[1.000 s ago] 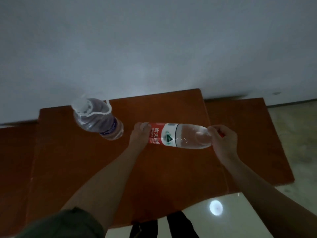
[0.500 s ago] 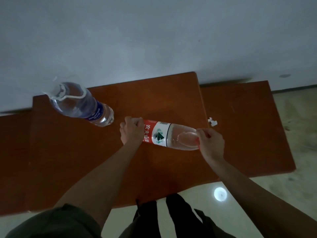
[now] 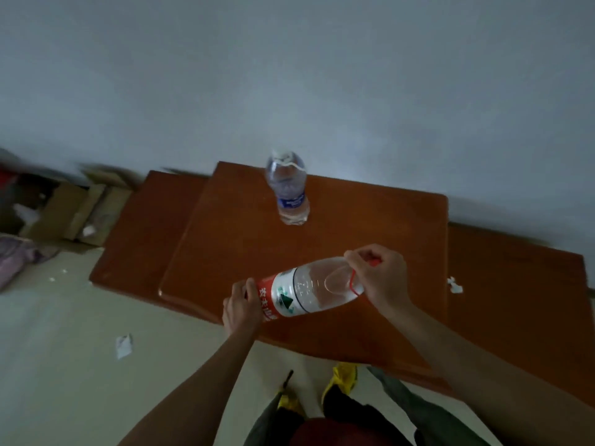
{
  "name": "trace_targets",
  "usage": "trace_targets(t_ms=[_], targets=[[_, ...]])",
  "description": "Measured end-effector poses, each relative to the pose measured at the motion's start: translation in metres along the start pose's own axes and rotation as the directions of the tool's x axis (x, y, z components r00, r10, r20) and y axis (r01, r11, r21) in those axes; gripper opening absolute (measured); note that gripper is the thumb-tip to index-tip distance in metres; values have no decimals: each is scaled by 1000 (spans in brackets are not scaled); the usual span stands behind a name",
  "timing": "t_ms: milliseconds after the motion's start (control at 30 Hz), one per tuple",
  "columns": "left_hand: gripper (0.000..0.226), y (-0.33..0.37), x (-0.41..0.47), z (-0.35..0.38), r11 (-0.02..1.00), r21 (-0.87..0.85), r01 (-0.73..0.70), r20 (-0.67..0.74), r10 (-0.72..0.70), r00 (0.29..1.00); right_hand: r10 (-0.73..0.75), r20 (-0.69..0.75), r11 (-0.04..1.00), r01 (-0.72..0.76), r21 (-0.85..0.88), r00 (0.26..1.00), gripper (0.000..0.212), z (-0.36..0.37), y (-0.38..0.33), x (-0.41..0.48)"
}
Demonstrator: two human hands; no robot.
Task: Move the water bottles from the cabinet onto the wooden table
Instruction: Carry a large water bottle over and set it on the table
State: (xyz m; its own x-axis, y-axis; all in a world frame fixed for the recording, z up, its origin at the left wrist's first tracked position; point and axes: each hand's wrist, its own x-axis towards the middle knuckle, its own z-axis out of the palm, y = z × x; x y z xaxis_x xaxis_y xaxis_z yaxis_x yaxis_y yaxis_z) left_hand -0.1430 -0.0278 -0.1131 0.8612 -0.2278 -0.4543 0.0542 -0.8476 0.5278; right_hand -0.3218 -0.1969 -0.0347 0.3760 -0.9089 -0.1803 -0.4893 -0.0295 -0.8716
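A large clear water bottle with a red label (image 3: pixel 306 289) lies tilted on its side above the front edge of the wooden table (image 3: pixel 370 230). My left hand (image 3: pixel 241 305) grips its base end. My right hand (image 3: pixel 380 275) holds the neck end, fingers curled round the red handle and cap. A second clear bottle with a blue label (image 3: pixel 289 188) stands upright near the table's back edge, by the wall. The cabinet is not in view.
Lower wooden surfaces flank the table at the left (image 3: pixel 141 230) and right (image 3: pixel 515 284). Cardboard boxes (image 3: pixel 77 210) and cloth lie on the floor at the left. Paper scraps (image 3: pixel 124 346) are scattered on the floor. My legs and yellow shoes (image 3: pixel 341 378) are below the table's front edge.
The view has swung left and pulled back, so the table now appears to the right. Both hands still hold the red-label bottle, now nearer the table's front edge. The blue-label bottle stays in place.
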Motion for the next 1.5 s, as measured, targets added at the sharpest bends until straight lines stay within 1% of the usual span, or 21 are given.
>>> trace_targets(t_ms=[33,100,133,233,333,400,467,567,600,667,733,767,867,933,1000,1100,1233,1333,1400,1467,1500], targets=[[63,-9,-5,-15,998,-58,19,-17,-20,1000,-15,26,1000,15,5,1000,15,10,-9,-7],[53,-24,-14,-38,983,-177,55,-47,-64,997,-34,75,999,32,27,997,13,29,-21,-21],[50,-39,-21,-58,972,-226,71,-80,-91,993,-67,121,998,64,29,990,13,44,-32,-32],[55,-86,-37,-109,957,-268,109,-158,-155,975,-190,232,982,190,23,954,14,88,-65,-67],[45,-149,-54,-163,943,-292,161,-242,-235,941,-311,336,946,325,16,889,15,141,-100,-118],[44,-181,-66,-191,936,-305,177,-288,-268,919,-362,366,925,380,25,857,15,167,-116,-146],[48,-231,-86,-232,924,-333,190,-329,-302,895,-431,423,889,455,48,797,16,204,-135,-196],[72,-302,-112,-288,890,-408,201,-389,-369,844,-545,468,820,558,125,696,23,253,-163,-268],[77,-325,-121,-307,876,-435,206,-406,-395,824,-583,482,791,593,150,654,24,270,-172,-292],[78,-367,-140,-341,850,-483,211,-450,-448,772,-632,537,742,638,208,559,21,300,-189,-335],[77,-413,-159,-375,819,-536,206,-501,-505,703,-679,595,677,680,280,431,20,331,-209,-385],[76,-434,-167,-390,798,-568,201,-518,-537,666,-704,606,639,702,314,370,21,347,-219,-407],[75,-487,-182,-425,749,-636,185,-552,-610,569,-767,603,538,732,418,220,27,390,-244,-460],[74,-518,-189,-441,711,-681,175,-553,-656,513,-783,608,480,751,453,133,28,420,-256,-492],[75,-554,-194,-454,675,-716,179,-551,-704,448,-782,621,443,749,492,55,24,454,-266,-523],[78,-603,-196,-475,623,-758,194,-532,-762,369,-774,632,414,723,553,-40,24,509,-277,-565],[77,-671,-190,-518,572,-790,220,-517,-816,259,-759,633,405,651,643,-154,29,598,-293,-626],[77,-725,-189,-561,519,-815,257,-496,-855,154,-721,647,422,583,694,-248,28,669,-312,-679],[80,-755,-193,-590,495,-837,233,-490,-868,82,-701,642,419,549,723,-311,24,707,-332,-719],[79,-786,-201,-616,447,-869,211,-457,-889,0,-666,637,419,512,750,-388,18,744,-350,-762],[78,-794,-204,-627,438,-872,220,-454,-891,-26,-656,631,417,498,761,-415,19,757,-357,-778]])
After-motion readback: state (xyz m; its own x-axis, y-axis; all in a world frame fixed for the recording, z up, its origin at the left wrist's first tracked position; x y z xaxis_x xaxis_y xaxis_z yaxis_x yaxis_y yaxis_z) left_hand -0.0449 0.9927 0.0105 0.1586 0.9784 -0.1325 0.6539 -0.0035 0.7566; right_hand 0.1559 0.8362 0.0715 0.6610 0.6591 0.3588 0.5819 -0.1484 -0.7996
